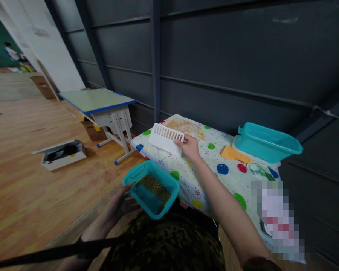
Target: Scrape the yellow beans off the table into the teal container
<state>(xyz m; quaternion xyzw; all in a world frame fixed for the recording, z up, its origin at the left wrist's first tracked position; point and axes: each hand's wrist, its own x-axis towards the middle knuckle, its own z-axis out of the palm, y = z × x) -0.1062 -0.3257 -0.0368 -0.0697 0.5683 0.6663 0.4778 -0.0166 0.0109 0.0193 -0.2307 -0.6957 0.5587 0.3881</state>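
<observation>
My left hand (124, 201) grips the edge of a small teal plastic tub (149, 210), held in front of my body beside the table edge. Inside the tub lies a layer of small greenish-brown grains (155, 187), heaped toward the far right side. My right hand (190, 146) pinches the right end of a white plastic panel (164, 145) with a row of slots along its upper edge. The panel is tilted over the table, in front of a spread of small tan grains (183, 126). My left fingers are partly hidden under the tub.
A larger teal bin (269, 145) stands on the right of the table (206, 178), with an orange cloth (235, 154) and a round patterned lid-like item (260, 171) nearby. A desk (101, 101) and an open box (63, 154) are on the left. A dark wall runs behind.
</observation>
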